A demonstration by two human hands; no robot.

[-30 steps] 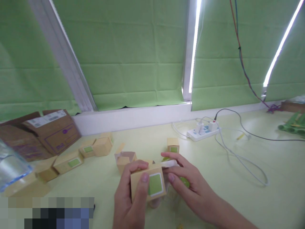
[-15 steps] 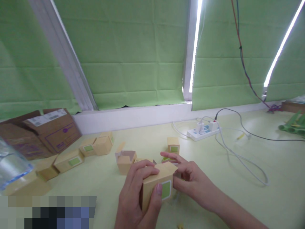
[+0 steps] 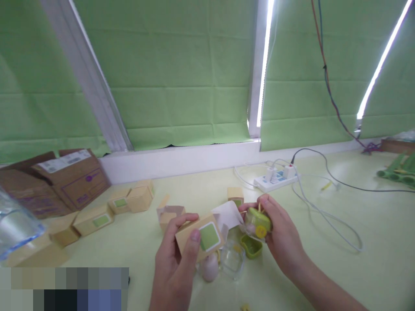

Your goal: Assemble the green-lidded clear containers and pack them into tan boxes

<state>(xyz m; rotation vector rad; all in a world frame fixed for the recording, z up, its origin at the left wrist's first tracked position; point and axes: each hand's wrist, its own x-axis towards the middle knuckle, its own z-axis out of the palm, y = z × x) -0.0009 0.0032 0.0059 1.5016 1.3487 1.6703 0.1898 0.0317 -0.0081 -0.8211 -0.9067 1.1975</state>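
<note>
My left hand is closed around a small cardboard box with a green label, its white-lined flap open toward the right. In my right hand is a small clear container with a green lid and a round yellow tag, held just right of the flap. Below the hands lie a pale egg-shaped item, a clear cup and a green tray-like piece. Part of the egg-shaped item is hidden behind the box.
An open small box stands behind my left hand, and another box behind the flap. Several boxes line the left, by a large carton. A power strip with cables lies at back right.
The green-lidded container has come into view in my right hand, which moved right and away from the box. The box has tilted left, its flap now open, uncovering the pieces below.
</note>
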